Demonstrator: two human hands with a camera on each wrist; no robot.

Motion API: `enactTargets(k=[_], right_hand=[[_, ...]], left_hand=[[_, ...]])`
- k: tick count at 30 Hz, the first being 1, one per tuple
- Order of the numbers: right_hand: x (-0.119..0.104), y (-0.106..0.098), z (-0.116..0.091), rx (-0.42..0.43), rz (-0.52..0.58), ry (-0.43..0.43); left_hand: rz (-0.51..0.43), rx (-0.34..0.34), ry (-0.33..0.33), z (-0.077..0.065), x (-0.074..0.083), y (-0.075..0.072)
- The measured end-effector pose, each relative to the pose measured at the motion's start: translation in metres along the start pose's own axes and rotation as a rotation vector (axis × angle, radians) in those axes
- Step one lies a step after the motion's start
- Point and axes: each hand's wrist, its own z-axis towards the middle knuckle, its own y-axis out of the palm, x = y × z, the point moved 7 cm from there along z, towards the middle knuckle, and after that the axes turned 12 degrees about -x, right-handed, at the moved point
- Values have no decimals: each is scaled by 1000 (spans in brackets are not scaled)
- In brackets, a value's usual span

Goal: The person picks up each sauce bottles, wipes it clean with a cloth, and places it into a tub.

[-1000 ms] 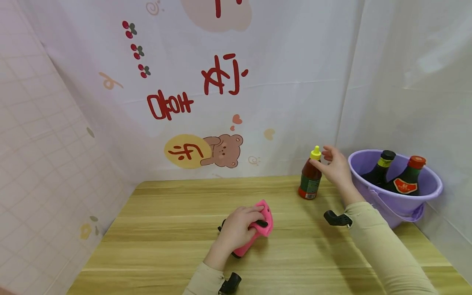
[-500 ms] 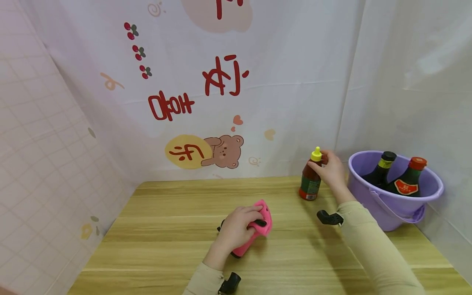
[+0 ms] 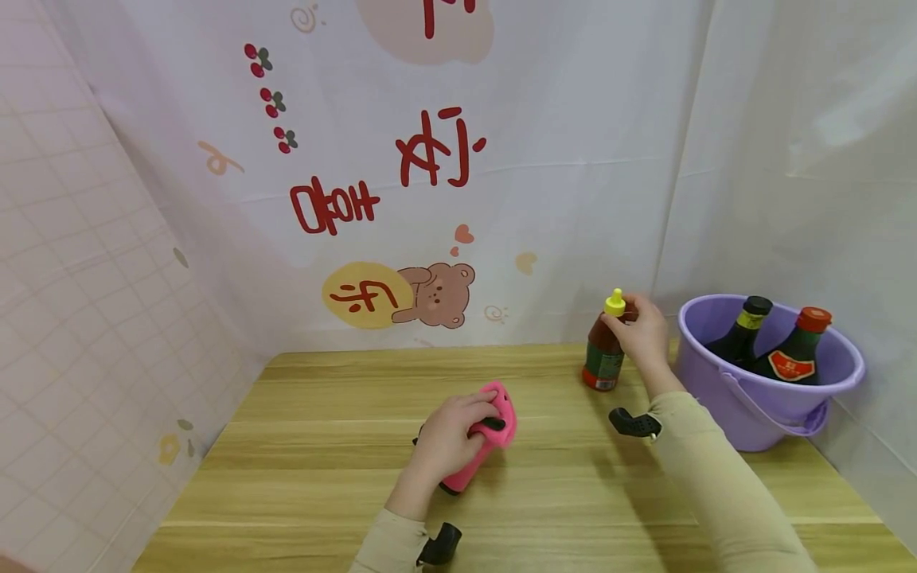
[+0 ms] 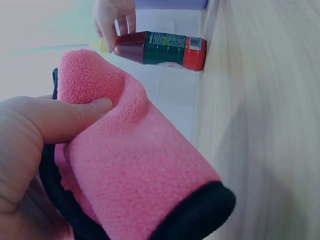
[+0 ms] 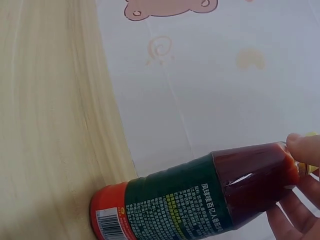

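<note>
My left hand (image 3: 447, 434) grips a folded pink cloth (image 4: 135, 150) with black edging, thumb pressed on its fuzzy face, low over the wooden table. At the back right, my right hand (image 3: 641, 330) pinches the neck of a sauce bottle (image 3: 604, 350) between thumb and fingers. The bottle is upright, with dark red sauce, a green label, a red base band and a yellow nozzle cap. In the right wrist view, the bottle's printed label (image 5: 175, 200) faces the camera, and the thumb (image 5: 303, 149) lies at the neck just under the cap.
A purple bucket (image 3: 745, 406) stands to the right of my right hand, its handle hanging in front. Inside are a black-capped bottle (image 3: 738, 338) and a red-capped bottle (image 3: 795, 358). A printed white curtain (image 3: 559, 159) closes off the table's (image 3: 344, 446) back edge.
My right hand has moved left onto the bottle's neck and closed its fingers there. My left hand, with the pink cloth, has shifted slightly left and away from me.
</note>
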Motion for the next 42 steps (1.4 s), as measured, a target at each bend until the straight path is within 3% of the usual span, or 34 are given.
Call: enactTargets(k=[11,24,34,42], right_hand=[[-15,8,-15,-1,-13,-122],[-68,41,-42,-111,150,-303],[-97,74,-63,-211,242,-338],[-115,91,-76,-259,247,-380]], left_hand=[[-24,3,-47,-2,-9,-2],[-53,24,-84,-4,-20,-10],[-55,62,-93,-7,-29,-17],[-86,88,-102,-10,-34,-24]])
